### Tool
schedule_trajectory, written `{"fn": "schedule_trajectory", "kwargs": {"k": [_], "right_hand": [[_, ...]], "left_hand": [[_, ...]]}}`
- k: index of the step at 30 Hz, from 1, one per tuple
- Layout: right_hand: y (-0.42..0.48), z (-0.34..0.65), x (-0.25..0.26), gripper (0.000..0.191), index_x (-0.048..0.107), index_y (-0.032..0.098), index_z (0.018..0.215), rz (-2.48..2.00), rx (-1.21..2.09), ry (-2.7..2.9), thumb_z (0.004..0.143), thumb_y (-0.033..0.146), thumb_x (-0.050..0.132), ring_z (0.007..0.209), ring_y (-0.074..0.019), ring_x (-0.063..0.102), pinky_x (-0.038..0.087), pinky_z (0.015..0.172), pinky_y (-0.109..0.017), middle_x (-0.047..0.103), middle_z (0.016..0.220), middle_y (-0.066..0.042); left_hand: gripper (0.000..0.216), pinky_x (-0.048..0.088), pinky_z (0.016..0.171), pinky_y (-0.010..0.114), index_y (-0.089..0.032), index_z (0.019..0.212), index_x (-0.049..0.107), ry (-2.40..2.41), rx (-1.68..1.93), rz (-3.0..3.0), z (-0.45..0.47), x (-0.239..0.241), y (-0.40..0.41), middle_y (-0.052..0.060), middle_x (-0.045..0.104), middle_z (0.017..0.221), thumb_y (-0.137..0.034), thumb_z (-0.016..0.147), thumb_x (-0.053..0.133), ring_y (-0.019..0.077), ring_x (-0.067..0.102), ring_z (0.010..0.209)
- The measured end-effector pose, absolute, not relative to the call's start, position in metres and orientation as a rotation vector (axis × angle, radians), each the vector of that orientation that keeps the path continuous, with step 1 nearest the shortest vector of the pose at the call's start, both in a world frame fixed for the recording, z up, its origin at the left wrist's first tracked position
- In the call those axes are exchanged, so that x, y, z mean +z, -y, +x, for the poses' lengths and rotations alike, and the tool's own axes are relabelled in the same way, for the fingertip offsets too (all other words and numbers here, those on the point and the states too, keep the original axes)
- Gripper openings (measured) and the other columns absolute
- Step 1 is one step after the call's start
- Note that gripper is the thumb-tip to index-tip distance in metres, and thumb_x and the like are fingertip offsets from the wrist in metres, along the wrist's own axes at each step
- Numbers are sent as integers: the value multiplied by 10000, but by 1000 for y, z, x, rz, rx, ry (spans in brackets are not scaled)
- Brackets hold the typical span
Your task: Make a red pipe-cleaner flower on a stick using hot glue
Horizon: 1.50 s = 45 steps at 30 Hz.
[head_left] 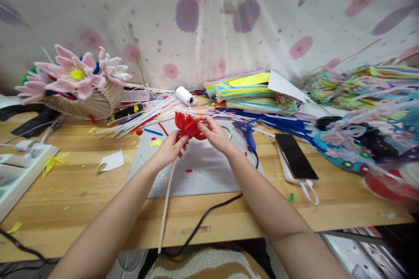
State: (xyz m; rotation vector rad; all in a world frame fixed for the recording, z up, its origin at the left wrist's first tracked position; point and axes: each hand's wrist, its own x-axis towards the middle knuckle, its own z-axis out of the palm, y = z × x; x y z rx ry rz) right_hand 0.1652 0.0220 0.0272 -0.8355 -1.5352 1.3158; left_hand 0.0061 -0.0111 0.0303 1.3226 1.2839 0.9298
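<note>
A red pipe-cleaner flower (187,125) sits at the top of a long thin wooden stick (166,202) that slants down toward me. My left hand (170,148) is closed round the stick just under the flower head. My right hand (214,133) pinches the flower's red petals from the right side, fingers pressed together on them. Both hands hover over a grey cutting mat (203,170) on the wooden table (81,192).
Pink pipe-cleaner flowers (73,74) stand at the back left. A white thread spool (184,94), loose sticks, stacked coloured sheets (248,91), a blue glue gun (248,133) with its black cord, a phone (295,156) and a white tray (19,170) surround the mat.
</note>
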Motion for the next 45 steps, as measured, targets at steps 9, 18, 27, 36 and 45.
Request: {"fn": "schedule_trajectory", "kwargs": {"k": [9, 18, 27, 36, 45], "right_hand": [[-29, 163, 35, 397, 486, 192, 939, -1002, 1245, 1634, 753, 543, 489, 613, -102, 572, 438, 546, -218, 619, 723, 19], [-35, 160, 33, 413, 497, 203, 974, -1011, 1226, 1706, 760, 556, 479, 634, -117, 589, 469, 582, -246, 622, 755, 12], [-36, 155, 35, 444, 496, 194, 969, -1010, 1225, 1715, 748, 579, 476, 602, -110, 567, 459, 562, -235, 605, 711, 20], [-32, 150, 42, 388, 486, 195, 946, -1034, 1160, 1788, 772, 541, 463, 597, -101, 544, 424, 546, -220, 583, 689, 31], [-30, 145, 46, 371, 502, 198, 927, -1029, 1043, 1890, 777, 535, 461, 691, -122, 578, 433, 627, -247, 614, 770, 6]], "left_hand": [[273, 420, 387, 207, -112, 783, 527, -1290, 790, 1234, -1, 39, 6, 71, 604, 758, -369, 722, 593, 94, 508, 539], [352, 394, 409, 197, -102, 821, 555, -1214, 765, 1143, -9, 35, 4, 83, 626, 797, -418, 685, 633, 73, 496, 519], [375, 300, 376, 156, -104, 833, 570, -1174, 780, 1065, -14, 30, 0, 72, 620, 785, -419, 649, 656, 51, 467, 501], [290, 320, 379, 184, -112, 790, 579, -1247, 811, 1094, -12, 30, 0, 69, 627, 736, -376, 671, 598, 71, 473, 481], [222, 249, 387, 180, -143, 801, 524, -1399, 894, 1182, -6, 27, 5, 15, 561, 664, -352, 731, 496, 63, 417, 465]]}}
